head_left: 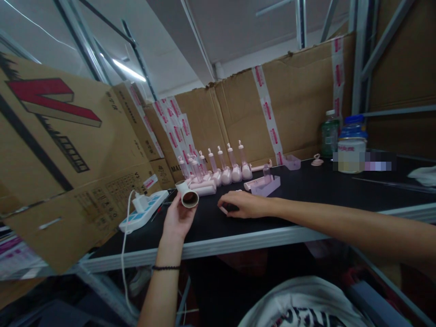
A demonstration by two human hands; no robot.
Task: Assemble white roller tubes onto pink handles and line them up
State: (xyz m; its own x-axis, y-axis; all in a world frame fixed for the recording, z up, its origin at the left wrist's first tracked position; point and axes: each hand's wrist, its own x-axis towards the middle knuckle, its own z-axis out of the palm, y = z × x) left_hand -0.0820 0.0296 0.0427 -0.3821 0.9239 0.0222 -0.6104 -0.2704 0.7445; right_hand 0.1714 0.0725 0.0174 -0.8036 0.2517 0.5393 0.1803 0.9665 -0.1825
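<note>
My left hand is closed around a pale, hollow tube-shaped part, raised just above the black table. Its round open end faces me, dark inside. On the tabletop, my right hand has its fingers curled down, with a small pale edge showing at the fingertips; what it holds I cannot make out. Beyond both hands stands a group of pale pink bottle-shaped parts with thin upright necks. Pink cylinders lie in front of them. Behind my right hand, a pink piece rests beside a translucent lilac tray.
A white power strip with a plugged-in cable lies at the left table edge. Cardboard walls enclose the back and left. At right stand a green bottle and a blue-lidded jar, near a small pink ring-topped part.
</note>
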